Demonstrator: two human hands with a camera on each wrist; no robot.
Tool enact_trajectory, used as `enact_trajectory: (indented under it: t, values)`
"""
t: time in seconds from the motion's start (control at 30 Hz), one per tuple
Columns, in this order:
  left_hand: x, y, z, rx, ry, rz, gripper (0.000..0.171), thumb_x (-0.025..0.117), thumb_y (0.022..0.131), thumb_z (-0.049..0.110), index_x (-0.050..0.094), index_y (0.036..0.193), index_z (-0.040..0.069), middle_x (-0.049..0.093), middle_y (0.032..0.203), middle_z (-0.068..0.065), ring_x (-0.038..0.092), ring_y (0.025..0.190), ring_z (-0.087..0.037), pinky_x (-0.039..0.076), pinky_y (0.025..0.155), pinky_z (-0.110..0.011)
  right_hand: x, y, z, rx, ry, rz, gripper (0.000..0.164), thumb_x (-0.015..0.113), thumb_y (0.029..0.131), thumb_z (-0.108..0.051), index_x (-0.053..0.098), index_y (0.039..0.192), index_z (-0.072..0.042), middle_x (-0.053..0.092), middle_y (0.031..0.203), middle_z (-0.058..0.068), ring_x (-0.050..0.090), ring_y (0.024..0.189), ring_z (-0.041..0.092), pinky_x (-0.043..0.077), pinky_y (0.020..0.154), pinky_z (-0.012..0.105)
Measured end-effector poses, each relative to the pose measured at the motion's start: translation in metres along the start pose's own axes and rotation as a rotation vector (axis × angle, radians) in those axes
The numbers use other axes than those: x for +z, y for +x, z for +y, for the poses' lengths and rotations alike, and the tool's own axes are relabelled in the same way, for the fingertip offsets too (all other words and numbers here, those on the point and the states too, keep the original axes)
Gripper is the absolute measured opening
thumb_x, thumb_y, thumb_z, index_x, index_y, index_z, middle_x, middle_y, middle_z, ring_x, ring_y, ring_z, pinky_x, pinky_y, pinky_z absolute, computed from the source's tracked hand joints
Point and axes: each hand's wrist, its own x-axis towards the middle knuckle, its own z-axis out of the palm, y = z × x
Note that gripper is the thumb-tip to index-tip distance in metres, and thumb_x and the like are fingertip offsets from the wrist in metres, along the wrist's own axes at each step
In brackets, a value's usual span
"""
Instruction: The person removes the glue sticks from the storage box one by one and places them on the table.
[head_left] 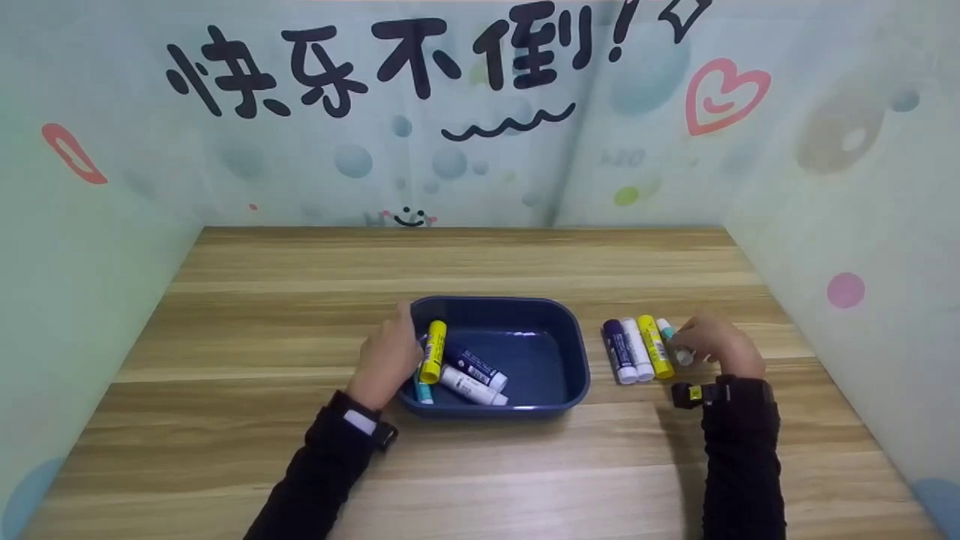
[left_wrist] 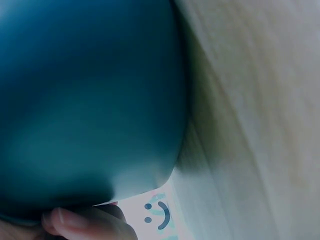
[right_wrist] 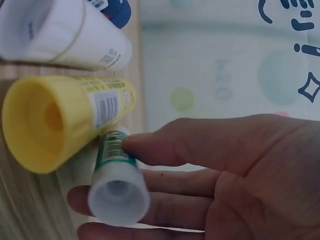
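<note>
At the left end of a dark blue plastic basin [head_left: 544, 367], my left hand [head_left: 386, 356] grips the rim; the left wrist view shows fingertips [left_wrist: 72, 220] at the basin's edge. My right hand [head_left: 716, 341] pinches a small green-and-white glue stick [right_wrist: 117, 155] between thumb and fingers, beside a yellow glue stick [head_left: 655, 346]. Left of the yellow one, a white glue stick [head_left: 637, 349] and a dark purple glue stick [head_left: 619, 351] lie side by side. Inside the basin are another yellow glue stick [head_left: 433, 352], a purple one [head_left: 476, 364], a white one [head_left: 474, 386] and a teal one [head_left: 424, 390].
The basin and the row of glue sticks are on a wood-grain table [head_left: 300, 300]. A printed backdrop [head_left: 480, 172] stands along the table's far edge, with similar panels [head_left: 847, 225] at both sides.
</note>
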Motion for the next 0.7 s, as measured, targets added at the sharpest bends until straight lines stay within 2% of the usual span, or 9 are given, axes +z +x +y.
enact_trajectory:
  t: [0.23,0.7]
  values:
    - [0.0020,0.0025,-0.0020,0.003,0.017,0.006,0.050,0.060,0.084,0.007,0.035,0.127,0.002,0.063,0.089,-0.023,0.060,0.069,-0.032,0.047,0.052,-0.039,0.0001,-0.0015,0.0025,-0.028,-0.005,-0.025,0.029,0.054,0.080,-0.012,0.064,0.096,0.010,0.068,0.088,0.015,0.062,0.078,0.022,0.049,0.072,0.038]
    - [0.0024,0.0038,-0.0030,-0.009,0.000,-0.007,0.051,0.062,0.083,0.007,0.035,0.126,0.002,0.063,0.088,-0.021,0.059,0.066,-0.031,0.046,0.051,-0.037,-0.0028,0.0014,0.0008,-0.002,-0.025,-0.041,0.046,0.046,0.093,-0.023,0.053,0.114,0.017,0.064,0.099,0.027,0.063,0.080,0.026,0.050,0.070,0.036]
